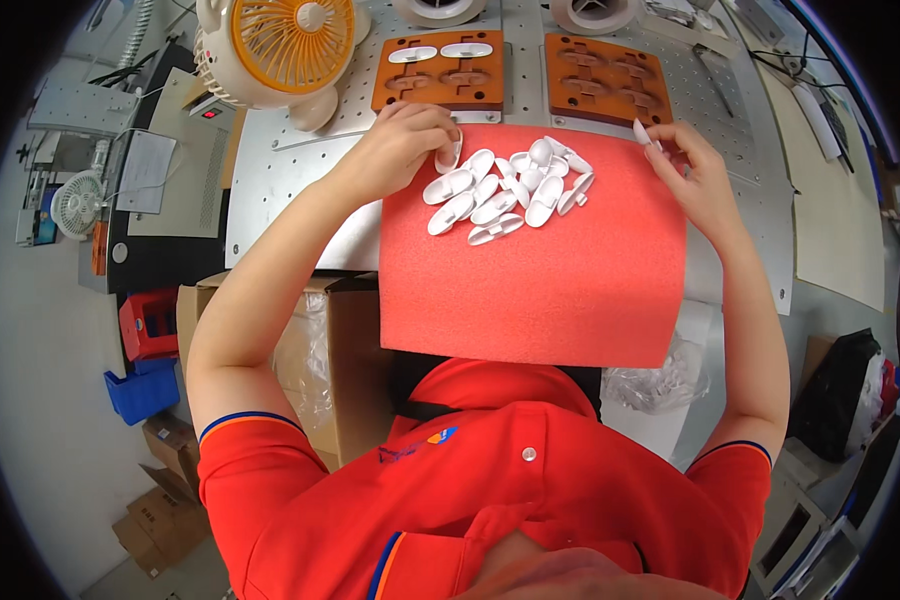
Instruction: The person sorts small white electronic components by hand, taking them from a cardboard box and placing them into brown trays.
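Observation:
Several white oval plastic parts (pixel 493 207) lie in a loose pile on a red foam sheet (pixel 530 290). At the pile's left edge, my left hand (pixel 407 145) has its fingers closed on one white oval part (pixel 450 154). My right hand (pixel 692 175) pinches another white oval part (pixel 641 131) between thumb and fingers, tilted upward, just beyond the sheet's right edge. Beyond the left hand stands an orange-brown fixture block (pixel 438 103) with two white oval parts (pixel 466 50) in its far recesses. A second such block (pixel 610 108), with bare recesses, stands near my right hand.
A cream fan with an orange grille (pixel 290 50) stands at the far left of the perforated metal table (pixel 295 200). Two round white spools (pixel 595 12) sit at the back. A cardboard box (pixel 345 330) is below the table's front left; a tweezer-like tool (pixel 714 77) lies far right.

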Motion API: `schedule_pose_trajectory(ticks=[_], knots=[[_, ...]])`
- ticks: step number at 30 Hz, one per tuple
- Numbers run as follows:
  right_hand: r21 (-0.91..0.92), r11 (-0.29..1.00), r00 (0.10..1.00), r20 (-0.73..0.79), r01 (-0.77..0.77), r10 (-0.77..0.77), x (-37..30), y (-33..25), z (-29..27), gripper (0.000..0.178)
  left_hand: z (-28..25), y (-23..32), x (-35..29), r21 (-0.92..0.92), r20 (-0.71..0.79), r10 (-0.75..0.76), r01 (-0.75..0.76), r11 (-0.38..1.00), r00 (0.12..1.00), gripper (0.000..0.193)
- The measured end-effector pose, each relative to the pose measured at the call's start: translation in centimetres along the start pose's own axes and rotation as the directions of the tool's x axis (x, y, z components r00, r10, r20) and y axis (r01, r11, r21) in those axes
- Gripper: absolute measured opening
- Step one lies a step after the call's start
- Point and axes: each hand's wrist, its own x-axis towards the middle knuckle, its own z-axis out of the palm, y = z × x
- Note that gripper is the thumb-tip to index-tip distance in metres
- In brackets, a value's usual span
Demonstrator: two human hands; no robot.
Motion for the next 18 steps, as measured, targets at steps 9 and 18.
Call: schedule_pose_trajectory(ticks=[9,18], knots=[[-0.056,0.995,0.996,-0.030,0.078,-0.080,1.3,1.2,0.9,0.016,1.0,2.0,0.6,-0.100,0.091,-0.625,0.632,0.769,0.775,0.033],[-0.250,0.963,0.975,-0.163,0.104,-0.148,5.7,2.3,1.1,0.016,2.6,1.5,10.8,-0.279,-0.081,-0.445,0.408,0.869,0.892,0.033]])
